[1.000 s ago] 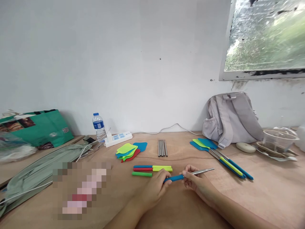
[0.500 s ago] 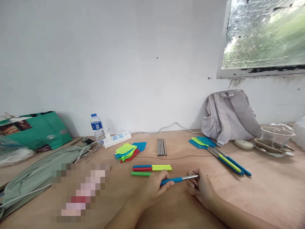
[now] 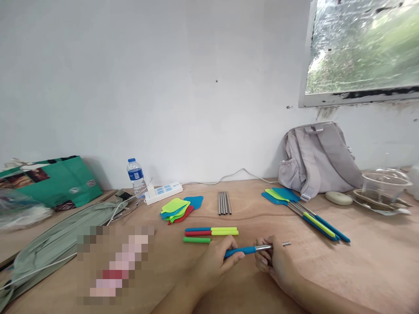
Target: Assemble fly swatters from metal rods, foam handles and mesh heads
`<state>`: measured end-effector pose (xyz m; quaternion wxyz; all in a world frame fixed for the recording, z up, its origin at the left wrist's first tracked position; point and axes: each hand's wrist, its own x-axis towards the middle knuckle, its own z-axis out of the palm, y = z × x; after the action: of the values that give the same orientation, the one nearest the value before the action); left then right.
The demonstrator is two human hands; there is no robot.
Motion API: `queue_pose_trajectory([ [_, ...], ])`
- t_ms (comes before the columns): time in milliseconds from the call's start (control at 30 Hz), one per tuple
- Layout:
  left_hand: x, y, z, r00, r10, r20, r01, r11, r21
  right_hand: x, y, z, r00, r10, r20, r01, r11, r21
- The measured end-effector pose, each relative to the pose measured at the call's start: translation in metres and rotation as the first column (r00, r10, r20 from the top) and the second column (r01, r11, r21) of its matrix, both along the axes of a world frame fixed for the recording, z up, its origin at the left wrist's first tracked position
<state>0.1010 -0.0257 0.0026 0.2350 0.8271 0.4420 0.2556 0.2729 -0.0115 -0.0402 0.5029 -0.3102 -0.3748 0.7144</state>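
My left hand (image 3: 221, 255) is wrapped round a blue handle (image 3: 244, 251). From the handle's right end runs a metal tube (image 3: 263, 247), which my right hand (image 3: 276, 261) grips; the tube's tip pokes out past my fingers. Just beyond my left hand lie several loose handles: a green one (image 3: 196, 240), a red one (image 3: 198, 233), a blue one (image 3: 197, 229) and yellow ones (image 3: 224, 232). Farther back are a row of bare metal tubes (image 3: 224, 203) and a pile of coloured fly swatter heads (image 3: 175, 207). Several whole fly swatters (image 3: 307, 216) rest to the right.
A grey backpack (image 3: 322, 157) leans on the wall, beside a pale oval case (image 3: 339, 198) and a clear plastic bowl (image 3: 382, 183). At left are a water bottle (image 3: 135, 174), a power strip (image 3: 163, 192), a green bag (image 3: 62, 183) and grey-green cloth (image 3: 59, 244).
My right hand has shifted along the tube towards the blue handle, so more of the tube's end shows beyond it. Both hands keep hold. The view has shifted slightly.
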Motion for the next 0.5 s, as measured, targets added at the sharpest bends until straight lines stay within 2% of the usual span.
queue_pose_trajectory([
  [67, 0.005, -0.003, 0.000, 0.999, 0.011, 0.034, -0.012, 1.000, 0.022, -0.006, -0.002, 0.001, 0.998, 0.049, 0.027, -0.051, 0.998, 0.049],
  [133, 0.009, -0.005, -0.001, 0.998, -0.005, 0.067, 0.002, 0.999, 0.048, -0.012, -0.006, 0.002, 0.998, 0.045, 0.037, -0.049, 0.992, 0.116],
  [200, 0.006, -0.004, -0.005, 0.994, -0.019, 0.106, 0.007, 0.994, 0.113, -0.015, -0.008, 0.002, 0.999, -0.008, 0.036, 0.003, 0.988, 0.153],
  [267, -0.006, 0.006, -0.009, 0.986, 0.047, 0.163, -0.084, 0.969, 0.232, -0.013, -0.006, 0.002, 0.996, -0.083, 0.035, 0.078, 0.988, 0.133],
  [300, -0.016, 0.014, -0.011, 0.974, 0.123, 0.192, -0.177, 0.937, 0.300, -0.011, -0.003, 0.001, 0.992, -0.123, 0.033, 0.119, 0.987, 0.109],
  [333, -0.028, 0.024, -0.013, 0.949, 0.222, 0.223, -0.293, 0.881, 0.371, -0.007, 0.001, 0.001, 0.987, -0.160, 0.029, 0.157, 0.984, 0.081],
  [400, -0.057, 0.047, -0.016, 0.884, 0.427, 0.192, -0.459, 0.710, 0.535, 0.001, 0.011, 0.001, 0.974, -0.227, 0.028, 0.226, 0.974, 0.025],
  [433, -0.072, 0.058, -0.018, 0.827, 0.552, 0.109, -0.497, 0.626, 0.602, 0.005, 0.016, 0.001, 0.968, -0.247, 0.032, 0.248, 0.969, 0.000],
  [500, -0.100, 0.074, -0.022, 0.761, 0.647, 0.050, -0.533, 0.578, 0.618, 0.012, 0.026, 0.000, 0.963, -0.266, 0.041, 0.267, 0.963, -0.041],
])
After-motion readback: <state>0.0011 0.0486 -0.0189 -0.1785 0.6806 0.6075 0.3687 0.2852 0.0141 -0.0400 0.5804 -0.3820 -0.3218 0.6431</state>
